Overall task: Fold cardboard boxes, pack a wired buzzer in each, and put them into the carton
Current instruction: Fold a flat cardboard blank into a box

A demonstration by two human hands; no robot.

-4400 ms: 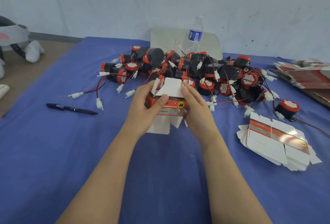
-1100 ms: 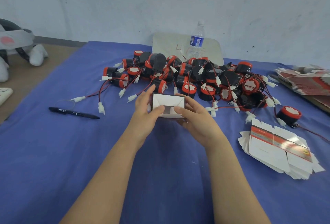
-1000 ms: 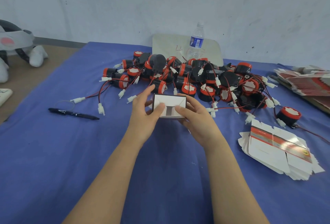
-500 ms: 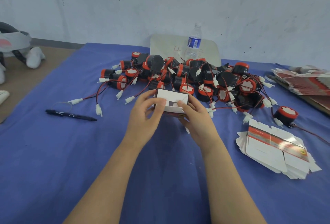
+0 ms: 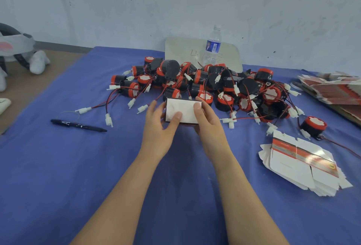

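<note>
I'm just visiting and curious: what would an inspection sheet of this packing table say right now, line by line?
Surface: blue cloth covering the table, lying flat.
Job's things: small box held up, white face toward the camera; buzzer pile behind it; flat box blanks stacked at right, second stack far right; carton not seen.
Clutter: black pen at left; water bottle standing before a pale board.
Grippers: left hand and right hand both grip the small box, thumbs on its face.
Cables: red-and-black wires with white plugs, tangled through the pile.
Surroundings: pale wall; brown floor with a white-and-grey soft object at left.
</note>
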